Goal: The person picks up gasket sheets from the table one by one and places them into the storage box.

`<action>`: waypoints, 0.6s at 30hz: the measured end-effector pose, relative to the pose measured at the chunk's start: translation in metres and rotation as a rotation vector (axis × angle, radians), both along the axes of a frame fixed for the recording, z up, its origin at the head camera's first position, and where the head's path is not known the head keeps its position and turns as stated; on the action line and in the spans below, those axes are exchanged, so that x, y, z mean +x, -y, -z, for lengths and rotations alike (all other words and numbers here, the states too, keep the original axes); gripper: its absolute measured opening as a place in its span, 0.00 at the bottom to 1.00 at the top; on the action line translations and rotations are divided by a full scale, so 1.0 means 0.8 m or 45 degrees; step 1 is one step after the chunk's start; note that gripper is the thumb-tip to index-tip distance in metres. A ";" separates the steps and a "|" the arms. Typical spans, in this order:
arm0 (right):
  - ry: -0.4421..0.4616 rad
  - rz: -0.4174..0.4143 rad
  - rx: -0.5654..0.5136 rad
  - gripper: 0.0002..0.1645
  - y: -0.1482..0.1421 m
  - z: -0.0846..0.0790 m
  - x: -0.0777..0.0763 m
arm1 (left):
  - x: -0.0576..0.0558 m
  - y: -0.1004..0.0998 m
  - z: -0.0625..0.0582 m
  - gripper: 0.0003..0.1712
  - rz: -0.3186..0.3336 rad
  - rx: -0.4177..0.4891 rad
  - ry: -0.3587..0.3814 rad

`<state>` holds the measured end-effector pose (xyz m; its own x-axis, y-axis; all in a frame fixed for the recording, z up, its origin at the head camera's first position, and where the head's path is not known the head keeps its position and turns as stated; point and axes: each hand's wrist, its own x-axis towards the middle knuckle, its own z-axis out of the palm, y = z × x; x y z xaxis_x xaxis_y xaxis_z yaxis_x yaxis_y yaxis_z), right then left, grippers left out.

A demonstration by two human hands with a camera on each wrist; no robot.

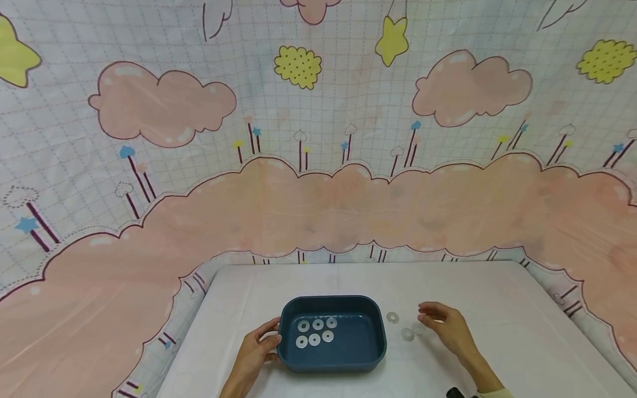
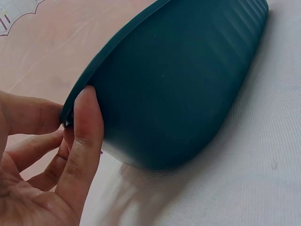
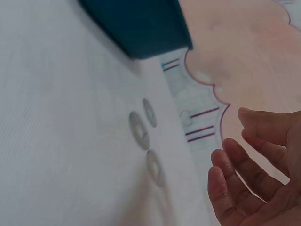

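A dark blue rectangular tray (image 1: 359, 337) stands on the white-covered table. My left hand (image 1: 252, 349) holds its left end; in the left wrist view, the fingers (image 2: 84, 127) pinch the tray's edge just under the rim. Several pale washers (image 1: 311, 342) lie in two rows in the tray's left half. Three more washers (image 1: 406, 338) rest on the cloth to the right of the tray. My right hand (image 1: 452, 330) hovers beside and above them, its fingers loosely bent. Nothing shows between those fingers in the right wrist view, where the loose washers (image 3: 136, 136) lie farther off.
The white cloth (image 1: 497, 309) covers the table around the tray. Behind it hangs a printed curtain (image 1: 328, 210) with clouds and stars. A small black object (image 1: 454, 393) shows at the bottom edge near the right sleeve (image 1: 495, 394).
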<state>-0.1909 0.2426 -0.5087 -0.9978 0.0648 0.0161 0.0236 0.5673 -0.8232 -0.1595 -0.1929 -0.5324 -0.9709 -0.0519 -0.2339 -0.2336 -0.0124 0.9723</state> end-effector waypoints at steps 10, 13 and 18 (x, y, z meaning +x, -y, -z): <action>0.044 -0.009 0.063 0.22 -0.014 0.033 -0.003 | 0.000 0.000 0.002 0.30 -0.007 0.006 0.004; 0.025 0.002 0.094 0.21 -0.017 0.038 -0.004 | -0.001 0.000 0.002 0.29 -0.009 0.004 0.002; -0.010 -0.006 0.161 0.21 -0.020 0.044 -0.005 | -0.002 0.000 0.001 0.30 -0.010 0.000 0.002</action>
